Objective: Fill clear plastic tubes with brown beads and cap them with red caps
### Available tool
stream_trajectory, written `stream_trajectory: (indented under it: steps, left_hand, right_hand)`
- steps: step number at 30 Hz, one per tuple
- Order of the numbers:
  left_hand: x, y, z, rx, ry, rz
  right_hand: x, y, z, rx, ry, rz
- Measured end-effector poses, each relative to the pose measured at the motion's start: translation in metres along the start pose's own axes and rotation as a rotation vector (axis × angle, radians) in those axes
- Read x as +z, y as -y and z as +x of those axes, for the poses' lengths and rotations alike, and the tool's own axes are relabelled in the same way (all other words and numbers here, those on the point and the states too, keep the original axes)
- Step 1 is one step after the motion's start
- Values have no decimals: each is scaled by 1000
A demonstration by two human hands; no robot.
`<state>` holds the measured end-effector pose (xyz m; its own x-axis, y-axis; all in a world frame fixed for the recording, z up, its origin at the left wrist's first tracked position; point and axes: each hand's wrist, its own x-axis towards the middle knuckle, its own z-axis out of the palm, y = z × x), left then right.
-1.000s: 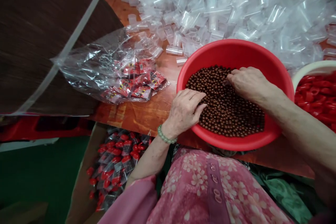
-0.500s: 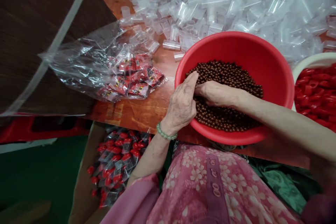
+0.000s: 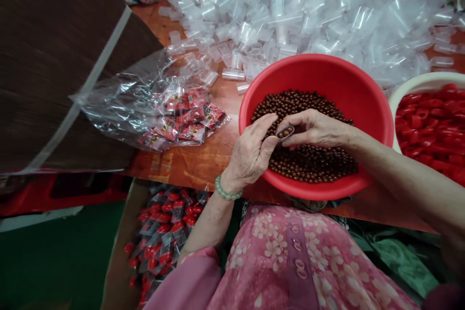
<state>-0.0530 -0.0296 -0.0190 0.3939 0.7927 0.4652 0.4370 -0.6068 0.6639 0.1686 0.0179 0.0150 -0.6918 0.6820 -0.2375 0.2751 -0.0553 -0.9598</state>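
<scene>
My right hand [image 3: 308, 128] pinches a small clear plastic tube [image 3: 291, 131] between thumb and fingers, its open end turned up and brown beads [image 3: 285, 132] showing inside. Close on the tube's left side is my left hand [image 3: 252, 150], thumb and forefinger spread with a gap between them. Whether its thumb tip touches the tube is hard to make out. Both hands are over a red basin [image 3: 358, 92] that holds a heap of small round brown beads [image 3: 319, 167]. A green bead bracelet [image 3: 225, 189] circles my left wrist.
Loose clear tubes [image 3: 283, 24] cover the back of the wooden table [image 3: 181, 162]. A white tub [image 3: 395, 101] of red plastic caps [image 3: 428, 126] stands right. Left are a clear bag [image 3: 123, 97] with red packets [image 3: 194, 114] and, lower, a carton [image 3: 119, 242] of red-capped tubes [image 3: 163, 227].
My right hand has risen out of the beads, and a bead-filled tube now shows in its fingers. My left hand has opened its thumb away from its fingers. The view has shifted slightly.
</scene>
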Motion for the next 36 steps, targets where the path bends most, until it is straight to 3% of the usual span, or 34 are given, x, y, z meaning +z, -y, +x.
stream_trajectory:
  steps: [3,8,10,15,18,25,36]
  left_hand:
    - [0,-2,2,-10,15,5]
    - [7,-5,3,-51,88,60]
    - [9,-9,4,-140,81,-73]
    - [18,-25,5,-446,17,-692]
    - [24,-29,5,-537,5,-848]
    - [25,-26,5,-453,122,-823]
    - [24,-22,8,-318,228,-532]
  right_hand:
    - [3,-3,-5,-19,-45,41]
    - [9,-5,-8,-195,-138,-100]
    - [11,-4,-10,-210,-172,-127]
    - [14,1,-23,-275,-374,-196]
    - [14,2,-32,-342,-442,-236]
    - [13,8,-42,-451,-387,-439]
    - [10,11,-40,-355,-287,-462]
